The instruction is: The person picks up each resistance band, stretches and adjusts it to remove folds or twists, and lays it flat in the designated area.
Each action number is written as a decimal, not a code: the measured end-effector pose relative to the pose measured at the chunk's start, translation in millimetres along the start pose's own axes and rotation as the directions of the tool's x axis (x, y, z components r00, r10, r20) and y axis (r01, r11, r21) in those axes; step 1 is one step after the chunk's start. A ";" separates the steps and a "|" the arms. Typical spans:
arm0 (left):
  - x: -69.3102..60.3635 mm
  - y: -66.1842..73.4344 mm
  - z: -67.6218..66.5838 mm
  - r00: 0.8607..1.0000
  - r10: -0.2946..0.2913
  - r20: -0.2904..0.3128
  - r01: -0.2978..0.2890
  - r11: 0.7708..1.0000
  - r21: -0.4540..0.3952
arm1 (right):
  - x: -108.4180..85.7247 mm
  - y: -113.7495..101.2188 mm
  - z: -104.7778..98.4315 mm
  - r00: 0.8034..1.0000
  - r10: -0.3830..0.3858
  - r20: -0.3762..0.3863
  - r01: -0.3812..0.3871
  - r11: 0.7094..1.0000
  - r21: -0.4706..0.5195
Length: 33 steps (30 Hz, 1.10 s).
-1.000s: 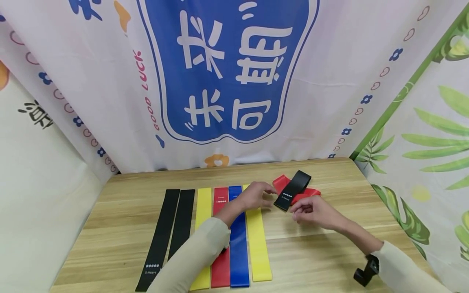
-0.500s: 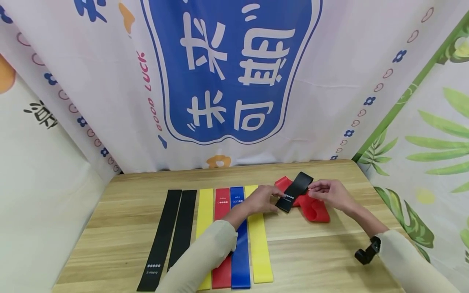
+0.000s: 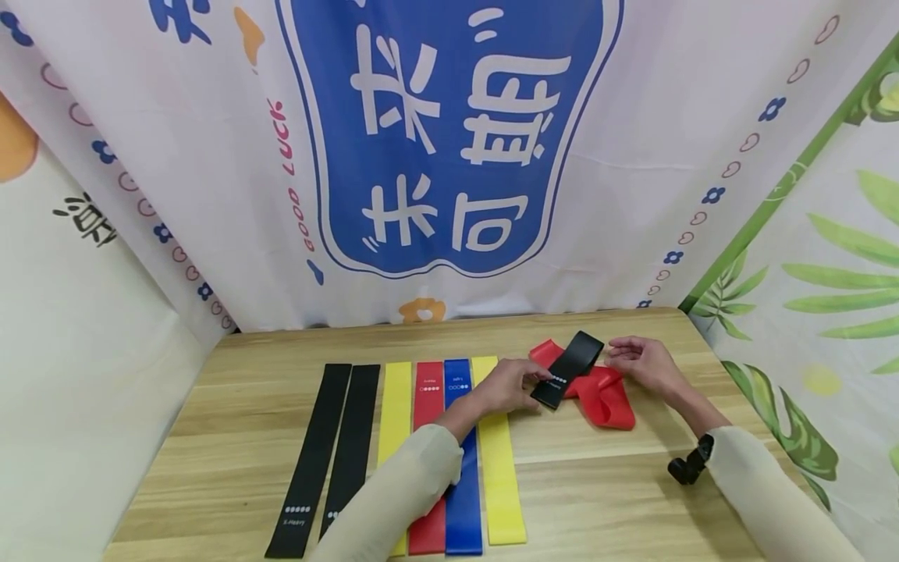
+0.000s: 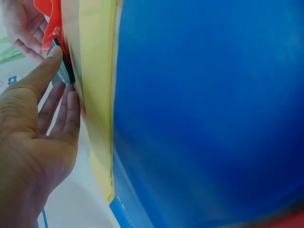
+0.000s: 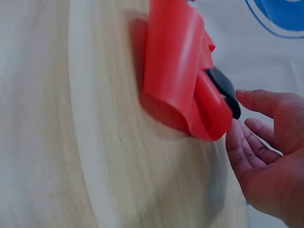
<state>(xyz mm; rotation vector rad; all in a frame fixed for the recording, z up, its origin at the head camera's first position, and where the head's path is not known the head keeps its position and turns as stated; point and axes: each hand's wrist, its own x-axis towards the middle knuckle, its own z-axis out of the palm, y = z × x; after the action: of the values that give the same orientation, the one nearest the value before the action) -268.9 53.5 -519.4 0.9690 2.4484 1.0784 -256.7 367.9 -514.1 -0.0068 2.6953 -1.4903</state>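
Note:
A black resistance band (image 3: 577,356) lies slantwise over a crumpled red resistance band (image 3: 605,400) at the right rear of the table. My left hand (image 3: 507,385) pinches the near, printed end of the black band, thumb on top; in the left wrist view that thumb (image 4: 54,53) lies over the band's dark edge. Beside the black band's looped far end is my right hand (image 3: 648,364), its thumb and fingers parted and slightly bent. In the right wrist view, the right hand (image 5: 270,152) has its fingertips close to the black loop (image 5: 228,95), with nothing held.
Flat bands lie side by side on the wooden table (image 3: 218,437): two black (image 3: 309,460), yellow (image 3: 395,398), red (image 3: 429,406), blue (image 3: 463,499) and another yellow (image 3: 502,484). My left forearm crosses above them. A printed curtain (image 3: 632,156) hangs behind the table.
My right hand has moved rearward from the black band's near end to its far end. The red band's right part now spreads toward the front. My left hand has come onto the black band.

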 end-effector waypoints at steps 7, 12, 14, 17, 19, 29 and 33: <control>3.1 -0.8 2.3 1.000 -0.015 -0.001 0.015 1.000 -0.016 | 9.9 12.4 2.6 0.999 0.033 0.002 -0.033 0.999 0.007; 5.2 -1.2 3.7 1.000 -0.029 0.006 0.029 0.999 -0.013 | 15.8 18.5 4.5 0.999 0.053 -0.011 -0.053 0.998 -0.026; 6.7 -2.0 3.7 1.000 -0.028 0.006 0.028 1.000 -0.011 | 18.5 20.5 5.4 0.998 0.056 -0.017 -0.057 0.998 -0.020; 9.3 -3.6 3.8 1.000 -0.019 0.005 0.019 1.000 -0.003 | 22.0 22.4 7.1 0.998 0.054 -0.033 -0.054 0.999 -0.006; 11.5 -4.9 4.4 1.000 -0.006 0.005 0.006 1.000 0.008 | 23.8 23.4 8.4 0.998 0.048 -0.048 -0.048 0.999 -0.012; 15.8 -5.7 5.3 1.000 0.009 -0.016 -0.008 0.999 0.048 | 28.0 24.7 13.8 0.994 0.000 -0.110 -0.007 0.998 -0.064; 14.7 -6.1 4.0 1.000 0.014 -0.028 -0.014 1.000 0.020 | 27.7 22.1 15.7 0.993 0.000 -0.120 -0.008 0.998 -0.065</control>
<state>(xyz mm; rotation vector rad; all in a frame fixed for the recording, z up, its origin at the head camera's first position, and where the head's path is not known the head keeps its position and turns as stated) -280.5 62.7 -526.6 0.9850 2.4826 1.0814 -282.9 365.5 -542.6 0.0878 2.8349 -1.4451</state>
